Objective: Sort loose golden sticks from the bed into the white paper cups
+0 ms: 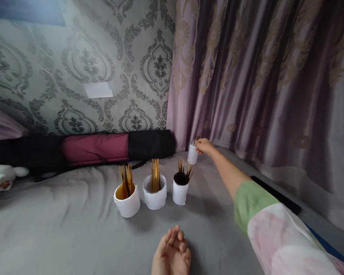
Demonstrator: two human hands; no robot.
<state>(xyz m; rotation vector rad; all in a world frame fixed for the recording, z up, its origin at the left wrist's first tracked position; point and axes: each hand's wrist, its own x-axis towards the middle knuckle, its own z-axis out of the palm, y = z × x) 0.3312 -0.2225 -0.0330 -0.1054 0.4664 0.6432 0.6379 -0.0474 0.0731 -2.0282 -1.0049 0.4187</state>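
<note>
My right hand (204, 146) reaches far forward to the top of a small white cup (192, 154) at the back. Its fingers are closed at the rim, where several thin stick tips show; whether they grip the rim or the sticks is hidden. Nearer stand three white-wrapped cups with thin brown sticks upright in them: a left cup (128, 206) with a yellow inside, a wide middle cup (155, 199), and a right cup (180, 194) with a dark inside. My left hand (173, 250) rests palm up in front of them, fingers loosely curled, holding nothing.
A grey sheet (74, 236) covers the surface. Behind the cups lies a long black and maroon bag (96, 148) against the patterned wall. Purple curtains (246, 76) hang at the right. A white plush item (2, 179) sits at the left, a flat black object (278, 194) at the right.
</note>
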